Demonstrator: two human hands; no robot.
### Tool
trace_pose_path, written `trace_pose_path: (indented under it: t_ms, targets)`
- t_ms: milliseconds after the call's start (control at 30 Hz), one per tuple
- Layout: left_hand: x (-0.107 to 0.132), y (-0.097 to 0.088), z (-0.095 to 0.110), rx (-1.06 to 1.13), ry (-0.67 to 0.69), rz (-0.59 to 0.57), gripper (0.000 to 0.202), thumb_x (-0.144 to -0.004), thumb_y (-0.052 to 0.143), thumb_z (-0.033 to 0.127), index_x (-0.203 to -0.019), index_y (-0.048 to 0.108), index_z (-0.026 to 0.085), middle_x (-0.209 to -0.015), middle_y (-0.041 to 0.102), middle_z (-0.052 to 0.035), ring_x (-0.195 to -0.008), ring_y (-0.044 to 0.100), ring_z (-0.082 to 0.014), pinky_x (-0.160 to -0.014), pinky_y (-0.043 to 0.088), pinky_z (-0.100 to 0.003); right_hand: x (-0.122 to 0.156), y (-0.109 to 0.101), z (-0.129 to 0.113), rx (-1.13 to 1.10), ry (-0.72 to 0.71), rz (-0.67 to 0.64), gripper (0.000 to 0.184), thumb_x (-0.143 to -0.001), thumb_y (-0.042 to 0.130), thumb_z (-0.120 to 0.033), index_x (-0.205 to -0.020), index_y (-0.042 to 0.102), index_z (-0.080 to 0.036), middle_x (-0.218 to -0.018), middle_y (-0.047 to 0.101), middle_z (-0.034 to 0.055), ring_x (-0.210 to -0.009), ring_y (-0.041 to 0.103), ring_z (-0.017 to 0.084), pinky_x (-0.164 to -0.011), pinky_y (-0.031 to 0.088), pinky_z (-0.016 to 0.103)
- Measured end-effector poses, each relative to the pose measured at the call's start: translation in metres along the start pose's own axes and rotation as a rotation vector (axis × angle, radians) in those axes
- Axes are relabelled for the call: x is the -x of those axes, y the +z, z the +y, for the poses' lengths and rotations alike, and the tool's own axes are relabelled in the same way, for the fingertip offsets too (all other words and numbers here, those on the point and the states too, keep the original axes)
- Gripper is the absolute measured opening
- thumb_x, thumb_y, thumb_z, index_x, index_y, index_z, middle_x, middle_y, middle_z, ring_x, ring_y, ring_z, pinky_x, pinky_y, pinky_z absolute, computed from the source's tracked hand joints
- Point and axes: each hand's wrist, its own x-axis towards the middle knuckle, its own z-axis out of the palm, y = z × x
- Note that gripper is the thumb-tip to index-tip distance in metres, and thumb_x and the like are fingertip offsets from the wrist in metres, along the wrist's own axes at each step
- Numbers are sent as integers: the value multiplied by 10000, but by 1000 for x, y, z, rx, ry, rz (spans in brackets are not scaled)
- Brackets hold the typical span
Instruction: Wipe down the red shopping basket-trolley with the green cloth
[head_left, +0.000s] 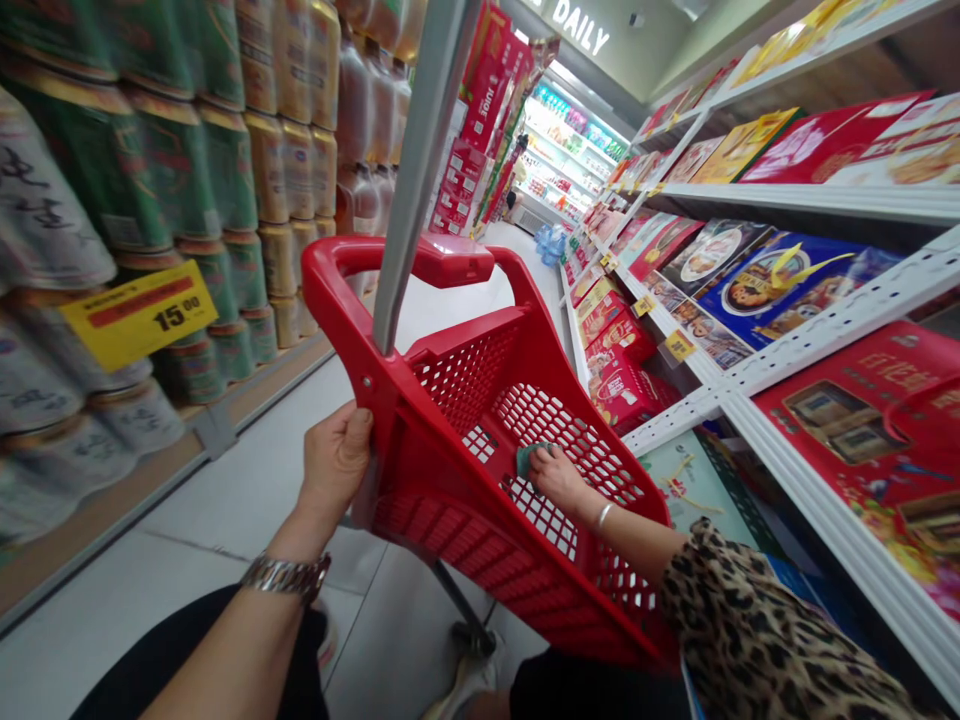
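Note:
A red plastic shopping cart (450, 445) with perforated walls stands tilted in view, its grey metal pole (427, 150) rising past the handle. My left hand (341, 450) is closed on the cart's outer side below the handle; its fingertips are hidden behind the edge. Inside the basket, my right hand (559, 478) presses a small dark green cloth (525, 458) against the perforated wall. The fingers are bent over the cloth and cover most of it.
Shrink-wrapped cans (154, 170) are stacked on the left, with a yellow price tag (142, 312) before them. White shelves (832, 355) with boxed goods run close along the right. The tiled aisle (510, 240) leads to a lit cooler (559, 150).

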Motion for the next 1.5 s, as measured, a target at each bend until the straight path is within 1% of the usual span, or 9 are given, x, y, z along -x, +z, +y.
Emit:
trace_pose_path:
  t_ms: [167, 367, 667, 833, 1033, 1167, 1300, 1400, 1500]
  targets:
    - [0, 0, 0, -24, -20, 6, 455, -799, 409, 654, -582, 423, 254, -556, 450, 7, -618, 483, -173, -566, 449, -282, 44, -10, 6, -89, 54, -135, 208, -990, 595, -200, -948, 799, -195, -1080, 744, 126, -1124, 537, 266, -909, 400, 388]
    - [2, 1, 13, 8, -52, 39, 492, -770, 406, 707, -564, 359, 263, -513, 334, 34, -611, 397, -148, -566, 413, -261, 93, -15, 11, -111, 160, -200, 203, -971, 622, -187, -862, 793, -192, -982, 751, 118, -1073, 543, 266, -829, 371, 386]
    - [2, 1, 20, -49, -61, 66, 438, -755, 381, 669, -559, 368, 277, -521, 311, 27, -592, 335, -148, -537, 344, -287, 141, -27, 22, -100, 315, -97, 196, -950, 684, -212, -775, 771, -217, -888, 739, 95, -1001, 555, 259, -757, 310, 371]
    - [3, 0, 22, -64, -73, 64, 444, -778, 383, 655, -583, 402, 258, -537, 357, 19, -604, 337, -145, -528, 332, -272, 165, -36, 25, -113, 397, -65, 198, -963, 659, -188, -823, 785, -251, -935, 740, 80, -995, 546, 245, -745, 275, 365]
    - [2, 0, 22, -104, -43, 65, 482, -819, 363, 676, -574, 388, 262, -511, 321, 31, -574, 316, -137, -520, 322, -274, 187, -47, 28, -156, 512, -28, 221, -931, 636, -126, -901, 797, -273, -1014, 751, 71, -975, 514, 244, -743, 275, 361]
    - [2, 0, 21, -103, -47, 75, 526, -805, 362, 722, -552, 381, 261, -487, 308, 31, -568, 325, -140, -514, 315, -274, 198, -36, 26, -215, 562, 41, 361, -866, 612, -45, -1015, 812, -306, -1132, 755, 51, -990, 516, 242, -744, 286, 350]
    - [3, -1, 20, -117, -66, 74, 531, -800, 367, 708, -533, 383, 249, -501, 348, 21, -571, 336, -135, -514, 314, -268, 205, -10, 12, -298, 667, 223, 512, -784, 541, 31, -1083, 815, -282, -1233, 742, 47, -1016, 530, 250, -786, 339, 343]
    - [4, -1, 20, -132, -74, 83, 508, -810, 365, 673, -530, 365, 250, -499, 333, 20, -578, 327, -133, -515, 307, -264, 205, 9, -1, -304, 780, 373, 519, -787, 516, 33, -1071, 821, -277, -1236, 744, 50, -1032, 538, 260, -836, 368, 355]
    - [5, -1, 21, -134, -69, 97, 526, -795, 354, 711, -531, 357, 256, -485, 332, 21, -572, 336, -135, -511, 298, -269, 202, 19, -10, -277, 858, 461, 486, -803, 526, 7, -1066, 819, -278, -1232, 744, 64, -1026, 537, 267, -861, 380, 368]
